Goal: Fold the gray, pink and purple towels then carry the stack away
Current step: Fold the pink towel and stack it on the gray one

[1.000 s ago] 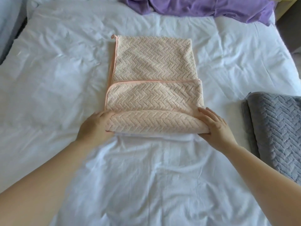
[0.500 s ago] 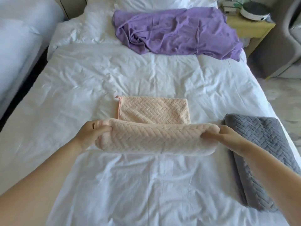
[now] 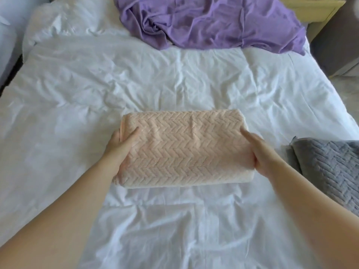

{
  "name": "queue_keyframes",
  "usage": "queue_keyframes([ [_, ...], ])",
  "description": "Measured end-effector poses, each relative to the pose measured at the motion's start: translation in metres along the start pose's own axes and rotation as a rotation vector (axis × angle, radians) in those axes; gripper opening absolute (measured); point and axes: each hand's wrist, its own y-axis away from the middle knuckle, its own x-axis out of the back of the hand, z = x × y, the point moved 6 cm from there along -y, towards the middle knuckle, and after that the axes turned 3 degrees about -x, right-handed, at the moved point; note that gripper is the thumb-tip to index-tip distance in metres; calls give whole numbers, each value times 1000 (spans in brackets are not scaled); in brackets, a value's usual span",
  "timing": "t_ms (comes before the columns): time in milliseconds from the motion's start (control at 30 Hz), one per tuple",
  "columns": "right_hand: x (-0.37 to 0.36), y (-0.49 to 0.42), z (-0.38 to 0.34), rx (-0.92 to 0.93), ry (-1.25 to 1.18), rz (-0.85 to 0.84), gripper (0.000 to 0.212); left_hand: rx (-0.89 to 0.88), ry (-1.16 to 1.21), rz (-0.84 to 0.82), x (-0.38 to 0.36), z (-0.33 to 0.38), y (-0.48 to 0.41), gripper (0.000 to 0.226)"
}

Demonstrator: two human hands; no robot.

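Observation:
The pink towel (image 3: 184, 150), with a herringbone weave, is folded into a thick rectangle at the middle of the white bed (image 3: 174, 78). My left hand (image 3: 121, 146) grips its left end, thumb on top. My right hand (image 3: 260, 152) grips its right end. The gray towel (image 3: 328, 169) lies folded at the bed's right edge, partly cut off by the frame. The purple towel (image 3: 213, 22) lies crumpled and unfolded at the head of the bed.
A white pillow (image 3: 64, 22) lies at the top left of the bed. A yellow nightstand (image 3: 314, 10) stands beyond the top right corner, with a gray chair (image 3: 342, 45) beside it. Floor shows along the bed's right side.
Both hands lifted the near half of the pink towel and brought it over the far half, so the towel is now a compact folded block. The view tilted up, then back down.

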Motion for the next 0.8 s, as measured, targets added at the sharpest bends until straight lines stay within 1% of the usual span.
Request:
queue_keyframes([
  [33, -1, -2, 8, -17, 29, 63, 61, -2, -52, -9, -3, -7, 0, 74],
  [100, -4, -2, 17, 8, 115, 179, 50, -47, -153, 19, -5, -17, 1, 60],
  [200, -5, 8, 9, 162, 251, 334, 31, -212, -219, 127, -2, -15, 6, 36],
  [267, -2, 17, 1, 249, 279, 405, 22, -293, -177, 174, 2, -8, 10, 31],
  [333, 3, 17, 1, 251, 309, 450, 26, -294, -150, 167, 0, -6, 9, 33],
  [400, 1, 9, 12, 168, 340, 419, 38, -258, -173, 156, -4, -12, 9, 31],
  [467, -2, -1, 19, 100, 386, 395, 45, -242, -186, 160, -7, -16, 11, 31],
  [533, -1, -6, 19, 91, 396, 408, 42, -268, -174, 147, -7, -18, 14, 24],
  [567, 2, -7, 20, 95, 387, 407, 40, -289, -156, 120, -7, -17, 15, 17],
  [600, 4, -7, 20, 104, 379, 400, 40, -318, -139, 93, -6, -15, 18, 15],
  [667, 5, -6, 20, 125, 367, 378, 45, -376, -124, 85, -3, -13, 20, 25],
  [733, 1, -6, 21, 104, 380, 361, 47, -393, -133, 119, 0, -14, 21, 31],
  [800, -1, -7, 20, 28, 503, 391, 48, -355, -154, 158, -1, -16, 23, 33],
])
